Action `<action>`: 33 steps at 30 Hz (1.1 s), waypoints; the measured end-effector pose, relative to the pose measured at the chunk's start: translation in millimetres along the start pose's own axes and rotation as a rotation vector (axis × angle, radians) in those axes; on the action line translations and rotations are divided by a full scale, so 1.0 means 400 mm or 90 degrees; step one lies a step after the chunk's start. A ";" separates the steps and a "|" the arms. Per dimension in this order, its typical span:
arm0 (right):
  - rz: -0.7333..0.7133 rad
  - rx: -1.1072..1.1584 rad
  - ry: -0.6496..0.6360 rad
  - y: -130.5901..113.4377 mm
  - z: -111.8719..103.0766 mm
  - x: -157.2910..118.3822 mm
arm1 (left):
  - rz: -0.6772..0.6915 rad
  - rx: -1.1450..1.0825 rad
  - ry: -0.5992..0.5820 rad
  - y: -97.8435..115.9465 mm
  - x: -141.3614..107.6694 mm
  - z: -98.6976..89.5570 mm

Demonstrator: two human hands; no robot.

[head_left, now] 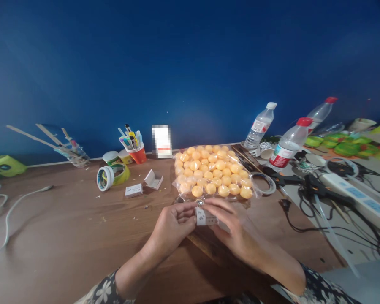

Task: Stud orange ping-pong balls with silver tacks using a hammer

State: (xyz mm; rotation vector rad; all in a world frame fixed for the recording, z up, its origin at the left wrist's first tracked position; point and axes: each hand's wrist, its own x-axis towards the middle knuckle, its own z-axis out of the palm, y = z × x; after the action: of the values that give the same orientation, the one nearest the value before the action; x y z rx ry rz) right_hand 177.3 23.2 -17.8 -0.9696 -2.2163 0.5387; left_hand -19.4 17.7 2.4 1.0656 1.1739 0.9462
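Observation:
Between both hands, near the front of the bag of balls, is a small white cardboard box (202, 217) with dark print. My left hand (174, 221) grips the box's left side, its thumb along the front and its fingers curled behind. On the right side, my right hand (232, 223) also holds it, with fingertips reaching the top edge. A small shiny item (200, 202) shows at the top between the fingertips; its kind is unclear. Just beyond the hands lies a clear plastic bag of yellow-orange balls (213, 173). An opened white box (153, 179) and a closed small box (133, 190) lie to the left.
Left of the bag stand tape rolls (105, 178) and a red cup of pens (137, 153). Plastic bottles (289, 145), a tape roll (267, 183), a black glue gun (323, 188), a power strip (361, 200) and black cords crowd the right. A white cable (8, 217) lies far left.

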 end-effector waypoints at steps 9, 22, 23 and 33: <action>0.008 0.099 0.000 0.015 0.013 0.000 | 0.062 0.029 -0.005 -0.026 -0.004 0.004; 0.029 0.138 0.038 0.018 0.024 -0.015 | 0.102 0.187 0.077 -0.031 0.006 0.012; 0.031 0.141 0.041 0.018 0.025 -0.016 | 0.103 0.187 0.081 -0.030 0.009 0.013; 0.115 0.199 0.040 0.016 0.018 -0.020 | 0.104 0.204 0.059 -0.005 0.010 0.025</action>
State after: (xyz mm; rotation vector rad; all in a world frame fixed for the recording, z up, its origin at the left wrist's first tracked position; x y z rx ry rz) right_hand 179.4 20.5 -30.0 -1.0083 -1.9257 0.8945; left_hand -8.6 19.9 0.3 1.4034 1.3601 0.9620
